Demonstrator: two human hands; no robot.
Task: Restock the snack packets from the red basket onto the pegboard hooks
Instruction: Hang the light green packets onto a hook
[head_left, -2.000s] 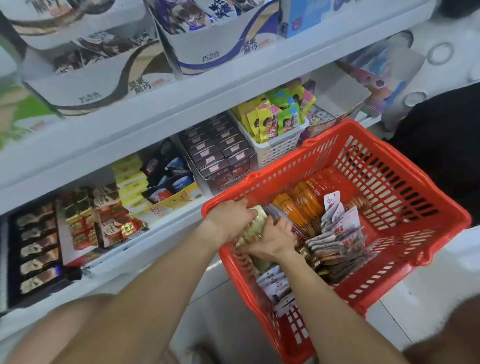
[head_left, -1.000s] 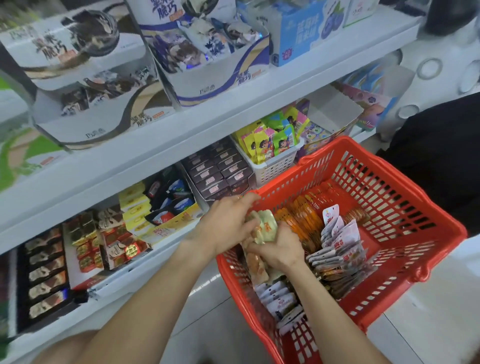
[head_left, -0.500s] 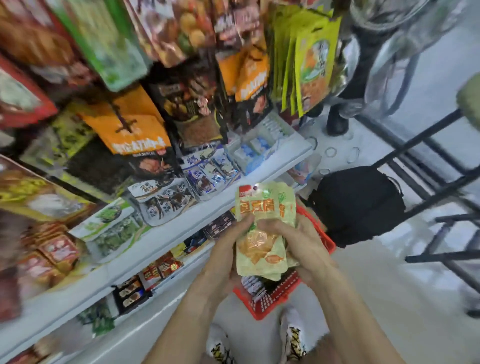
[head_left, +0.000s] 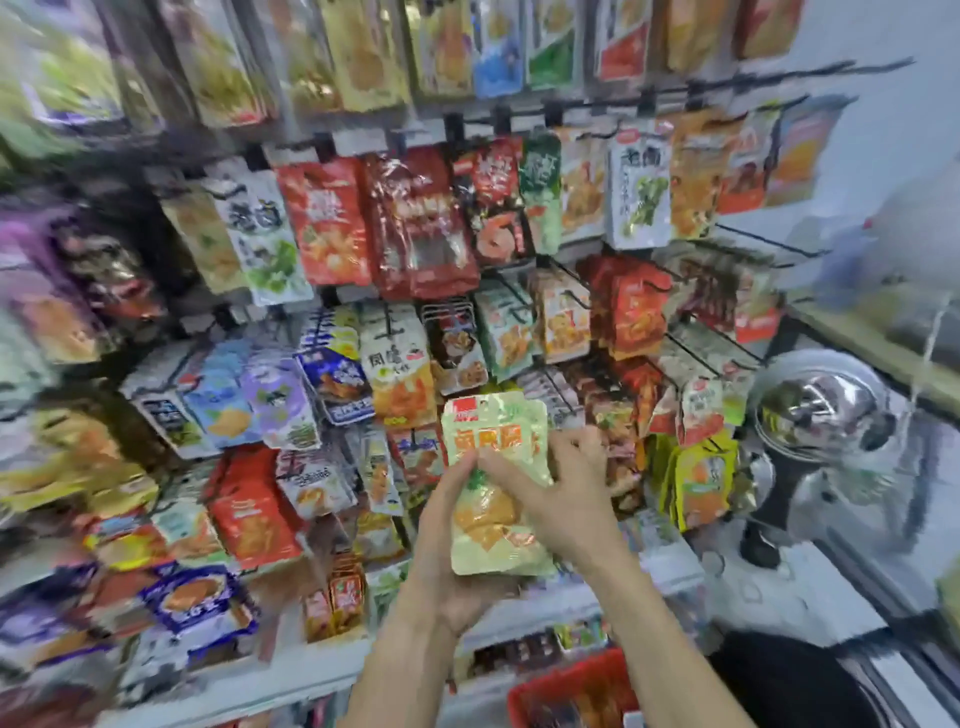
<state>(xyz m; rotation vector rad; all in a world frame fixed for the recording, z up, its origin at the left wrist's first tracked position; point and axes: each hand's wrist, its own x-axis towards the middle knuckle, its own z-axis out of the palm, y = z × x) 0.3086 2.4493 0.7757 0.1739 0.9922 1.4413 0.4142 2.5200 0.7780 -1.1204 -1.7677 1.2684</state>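
Note:
I hold a small stack of pale green snack packets (head_left: 493, 441) upright in front of the pegboard. My left hand (head_left: 447, 551) grips the stack from below and from the left side. My right hand (head_left: 561, 493) holds it from the right, thumb across the front and fingers behind. The pegboard hooks (head_left: 571, 299) carry rows of hanging packets right behind the stack. The red basket (head_left: 566, 686) shows only as a corner at the bottom, below my forearms.
Hanging snack bags cover the whole wall, blurred at the left. A white shelf (head_left: 311, 670) with boxed goods runs under the pegboard. A shiny metal fan (head_left: 815, 405) stands at the right, and a black bag (head_left: 789, 680) lies on the floor.
Both hands lifted the green packets out of the basket and raised them to the pegboard. The view swung up from the basket and lower shelves to the hooks.

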